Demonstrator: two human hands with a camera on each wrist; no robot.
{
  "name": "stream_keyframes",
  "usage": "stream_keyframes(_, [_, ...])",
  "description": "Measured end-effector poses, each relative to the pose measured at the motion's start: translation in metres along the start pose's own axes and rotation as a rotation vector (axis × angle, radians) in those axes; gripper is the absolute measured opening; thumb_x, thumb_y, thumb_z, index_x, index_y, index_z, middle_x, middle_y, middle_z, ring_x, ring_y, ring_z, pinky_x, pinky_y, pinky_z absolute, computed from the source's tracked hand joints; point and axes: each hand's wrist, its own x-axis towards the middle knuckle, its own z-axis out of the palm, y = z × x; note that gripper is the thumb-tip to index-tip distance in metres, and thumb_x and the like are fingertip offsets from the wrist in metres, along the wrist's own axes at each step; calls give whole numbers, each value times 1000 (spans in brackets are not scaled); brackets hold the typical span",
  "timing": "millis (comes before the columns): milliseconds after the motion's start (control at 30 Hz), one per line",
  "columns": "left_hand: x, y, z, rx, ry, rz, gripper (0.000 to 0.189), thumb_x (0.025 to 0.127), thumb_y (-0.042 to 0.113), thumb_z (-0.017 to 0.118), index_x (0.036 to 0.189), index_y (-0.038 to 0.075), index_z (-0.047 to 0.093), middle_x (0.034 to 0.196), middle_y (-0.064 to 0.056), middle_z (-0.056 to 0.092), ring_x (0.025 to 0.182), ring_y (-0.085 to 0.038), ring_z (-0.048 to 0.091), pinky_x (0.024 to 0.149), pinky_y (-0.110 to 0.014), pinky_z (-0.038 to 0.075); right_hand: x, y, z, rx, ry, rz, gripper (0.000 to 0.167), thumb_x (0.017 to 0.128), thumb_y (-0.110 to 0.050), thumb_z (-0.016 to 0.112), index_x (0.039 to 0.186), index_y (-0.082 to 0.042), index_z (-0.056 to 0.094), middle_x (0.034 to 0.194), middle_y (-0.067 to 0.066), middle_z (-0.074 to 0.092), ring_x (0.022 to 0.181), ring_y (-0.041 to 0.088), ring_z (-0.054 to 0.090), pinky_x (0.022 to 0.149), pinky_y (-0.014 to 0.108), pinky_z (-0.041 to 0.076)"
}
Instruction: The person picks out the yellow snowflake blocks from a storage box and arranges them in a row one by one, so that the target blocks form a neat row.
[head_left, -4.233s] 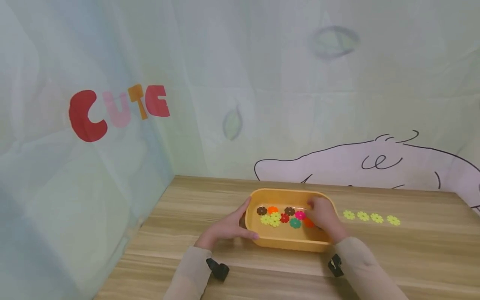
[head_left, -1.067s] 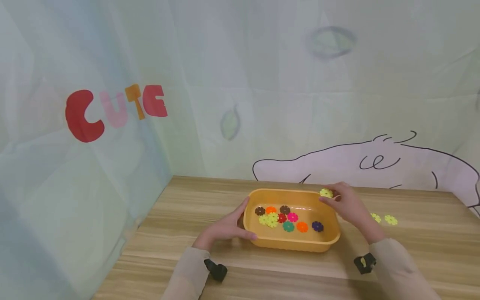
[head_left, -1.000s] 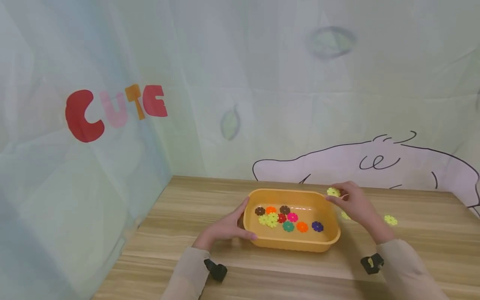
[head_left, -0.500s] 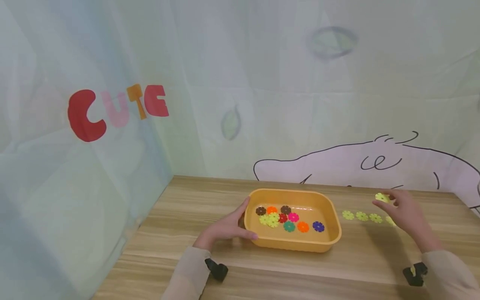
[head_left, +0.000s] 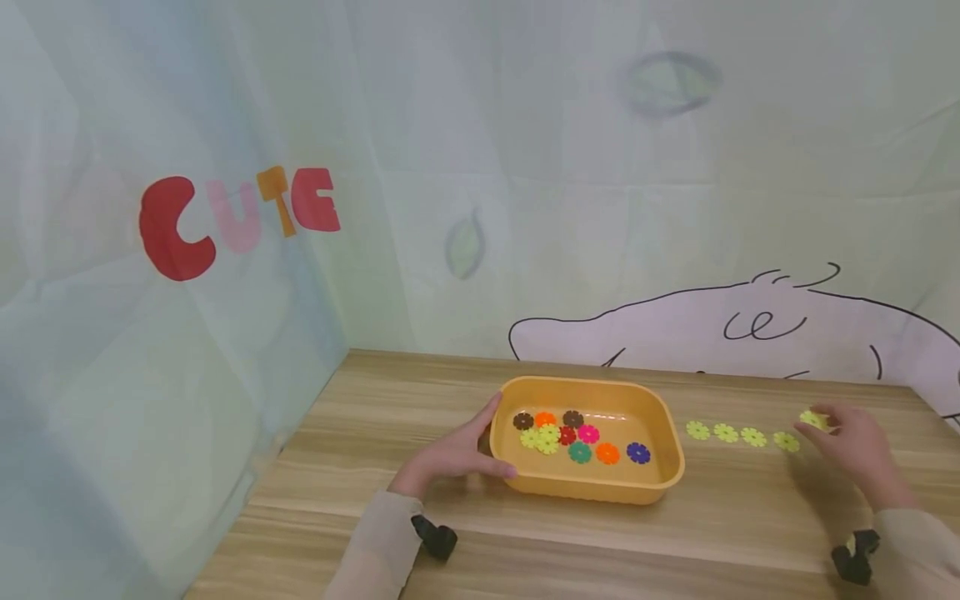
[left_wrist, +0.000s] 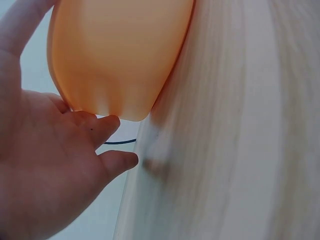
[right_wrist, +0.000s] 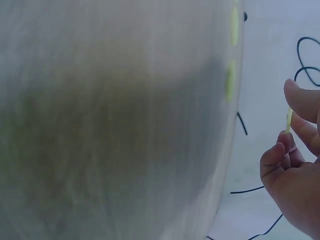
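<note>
Shifted rightward and lower since half a second ago, the right hand [head_left: 855, 450] carries a yellow flower disc [head_left: 812, 419] past four matching yellow discs [head_left: 697, 430] lined up on the wooden tabletop [head_left: 420, 400], as seen from the head camera. Uncovered by the move, the fourth disc lies fully in sight, and the carried piece hangs just beyond it, a position that suggests an extension of the row, not a return to the tray. At center, the orange tray [head_left: 570, 482] sits unmoved, the left hand [head_left: 453, 457] at its left end with the thumb on the near side. Inside, scattered brown, orange, red, pink, green and dark blue discs [head_left: 639, 452] share the floor with an overlapping yellow cluster [head_left: 546, 438].

Left wrist camera: the tray's end wall fills the top of the view, with the left hand's fingers grasping around it; some fingertips stand free beside it.

Right wrist camera: thumb and fingers pinch the yellow flower disc edge-on, clear of the tabletop, near two yellow discs seen along the far edge.
</note>
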Motion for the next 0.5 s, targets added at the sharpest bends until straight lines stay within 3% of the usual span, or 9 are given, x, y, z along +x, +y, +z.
stream_keyframes(267, [0,-2,0,7,-3,9,114,76,34,81,156,25,0,163,1,2,149,-23,6,118,-55,9,-3,13,-3,52,-192,123,59,100,-29,49,126,24,39,117,51,42,101,61,45,79,65,43])
stream_keyframes(500, [1,-2,0,3,-8,21,115,75,33,82,156,25,0,163,2,3,149,-21,6,118,-53,8,-1,23,-3,28,-295,128,61,97,-27,51,127,24,37,121,50,40,106,65,42,84,68,40])
